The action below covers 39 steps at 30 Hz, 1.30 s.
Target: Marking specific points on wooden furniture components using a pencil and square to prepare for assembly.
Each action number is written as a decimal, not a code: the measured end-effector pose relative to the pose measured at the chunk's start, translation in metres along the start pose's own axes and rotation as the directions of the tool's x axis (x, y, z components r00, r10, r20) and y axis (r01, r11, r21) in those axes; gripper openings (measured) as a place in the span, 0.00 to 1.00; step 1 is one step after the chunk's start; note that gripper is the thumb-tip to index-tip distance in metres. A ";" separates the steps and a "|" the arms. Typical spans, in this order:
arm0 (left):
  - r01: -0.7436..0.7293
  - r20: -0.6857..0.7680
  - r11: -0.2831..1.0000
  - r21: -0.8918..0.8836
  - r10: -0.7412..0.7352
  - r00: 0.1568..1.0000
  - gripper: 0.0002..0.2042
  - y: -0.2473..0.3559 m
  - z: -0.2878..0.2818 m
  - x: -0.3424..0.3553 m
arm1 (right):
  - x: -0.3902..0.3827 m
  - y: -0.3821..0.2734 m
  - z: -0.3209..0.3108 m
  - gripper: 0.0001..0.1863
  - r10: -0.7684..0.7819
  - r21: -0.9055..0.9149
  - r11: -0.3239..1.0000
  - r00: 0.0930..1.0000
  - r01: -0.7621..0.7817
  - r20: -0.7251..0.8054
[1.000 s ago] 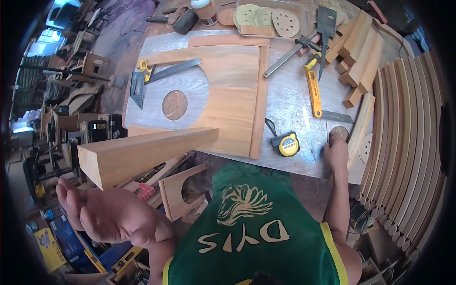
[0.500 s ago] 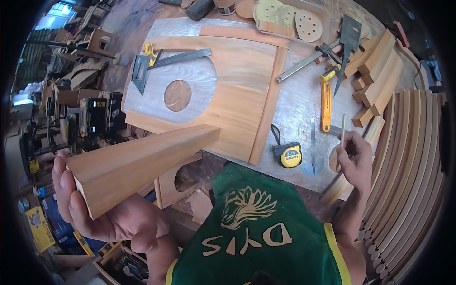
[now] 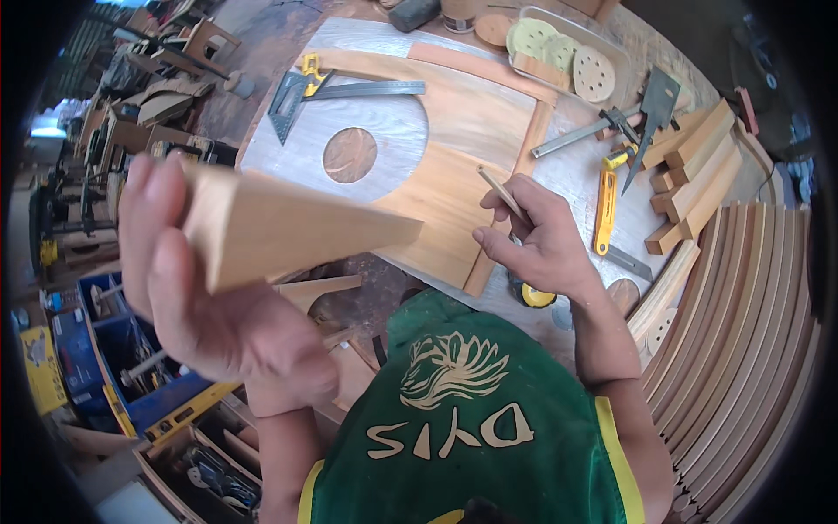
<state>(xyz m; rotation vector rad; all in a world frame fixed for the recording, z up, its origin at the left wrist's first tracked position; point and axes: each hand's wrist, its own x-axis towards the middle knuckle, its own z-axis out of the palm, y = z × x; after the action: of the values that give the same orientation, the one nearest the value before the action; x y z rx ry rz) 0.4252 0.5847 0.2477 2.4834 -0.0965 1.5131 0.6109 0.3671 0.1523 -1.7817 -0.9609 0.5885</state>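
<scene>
My left hand [image 3: 205, 332] grips the raised near end of a long, square, tapered wooden post [image 3: 288, 231], whose far end lies over a pale wooden panel [image 3: 467, 131]. My right hand [image 3: 546, 240] holds a thin pencil-like stick [image 3: 497, 186] above that panel, right of the post. A yellow tape measure [image 3: 537, 297] is partly hidden behind my right wrist. Beyond the post, a combination square [image 3: 310, 74] and a triangular square [image 3: 285, 113] lie at the curved cutout in the panel, over a grey board [image 3: 288, 148] with a round hole.
Sanding discs in a tray [image 3: 594, 74], a sliding bevel [image 3: 604, 210], a clamp [image 3: 563, 140] and stacked wood blocks [image 3: 698, 175] lie on the bench. Long wooden strips [image 3: 742, 349] line the right. A blue toolbox [image 3: 140, 349] and shop clutter fill the left.
My left hand has closed on the post's end and lifted it forward. My right hand has picked up the stick at the right and moved leftward over the panel with it.
</scene>
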 end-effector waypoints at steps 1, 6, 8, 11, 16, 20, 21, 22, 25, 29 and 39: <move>0.080 -0.126 0.994 -0.080 -0.090 0.988 0.53 0.003 0.009 -0.003 | 0.002 -0.007 0.004 0.17 -0.039 0.025 0.999 0.999 0.039 -0.011; 0.135 -0.234 0.954 -0.268 -0.200 0.952 0.55 -0.002 -0.002 -0.032 | 0.009 -0.022 0.003 0.21 -0.014 0.079 0.997 0.999 0.011 0.031; 0.328 -0.123 0.922 -0.207 -0.357 0.926 0.54 -0.015 0.008 -0.092 | 0.015 -0.022 0.003 0.26 0.008 0.163 0.986 0.994 -0.027 0.111; 0.633 0.069 0.770 -0.077 -0.630 0.774 0.50 0.002 0.046 -0.181 | 0.026 -0.027 0.015 0.29 0.008 0.165 0.985 0.979 -0.043 0.205; 0.789 0.165 0.609 0.082 -0.789 0.592 0.48 0.009 0.101 -0.239 | 0.030 -0.006 0.043 0.31 0.076 0.120 0.987 0.968 -0.107 0.238; 0.735 0.088 0.643 0.214 -0.762 0.641 0.47 0.007 0.122 -0.252 | 0.024 0.005 0.065 0.32 0.149 0.124 0.976 0.963 -0.180 0.222; 0.730 0.073 0.640 0.239 -0.762 0.644 0.45 0.007 0.125 -0.253 | 0.021 0.005 0.071 0.31 0.140 0.161 0.972 0.974 -0.169 0.176; 0.733 0.077 0.639 0.233 -0.764 0.641 0.45 0.008 0.127 -0.254 | 0.018 0.003 0.074 0.31 0.154 0.166 0.970 0.976 -0.179 0.153; 0.716 0.090 0.660 0.227 -0.747 0.659 0.43 0.007 0.129 -0.251 | 0.013 0.012 0.080 0.27 0.152 0.171 0.972 0.986 -0.161 0.067; 0.741 0.123 0.614 0.273 -0.786 0.606 0.42 0.009 0.131 -0.253 | 0.009 0.023 0.067 0.23 0.180 0.086 0.980 0.983 -0.182 0.030; 0.801 0.133 0.561 0.207 -0.828 0.545 0.30 0.014 0.138 -0.250 | -0.006 0.053 0.039 0.14 0.288 0.214 0.942 0.951 -0.260 -0.112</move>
<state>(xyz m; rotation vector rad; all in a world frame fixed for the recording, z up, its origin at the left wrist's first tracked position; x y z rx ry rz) 0.4260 0.5236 -0.0317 2.1960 1.0258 0.8267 0.5966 0.3727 0.0882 -1.7634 -0.5393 0.6966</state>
